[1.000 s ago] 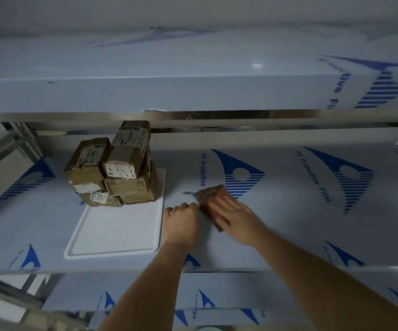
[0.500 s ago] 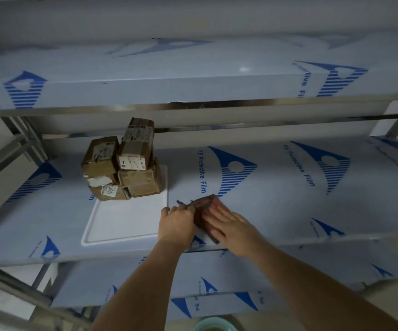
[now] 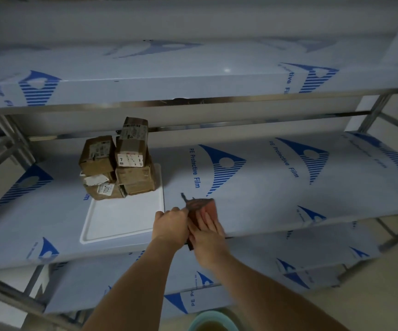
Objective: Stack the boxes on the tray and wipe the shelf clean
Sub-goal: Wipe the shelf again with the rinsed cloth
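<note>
At the bottom of the frame I see a teal bucket [image 3: 213,322]. Above it, at centre, my right hand [image 3: 206,237] lies flat on the reddish-brown cloth [image 3: 199,207]; my left hand [image 3: 170,224] pinches its edge. Beyond, brown labelled boxes [image 3: 119,163] are stacked on the white tray [image 3: 121,223], left of centre on the shelf [image 3: 265,187].

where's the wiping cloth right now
In the head view the reddish cloth lies on the middle shelf, just right of the white tray, under both hands near the front edge.

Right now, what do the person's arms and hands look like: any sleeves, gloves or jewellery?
Both forearms are bare as far as the frame shows, with no sleeves. The left hand and right hand wear no gloves, and no rings, watch or markings show.
</note>
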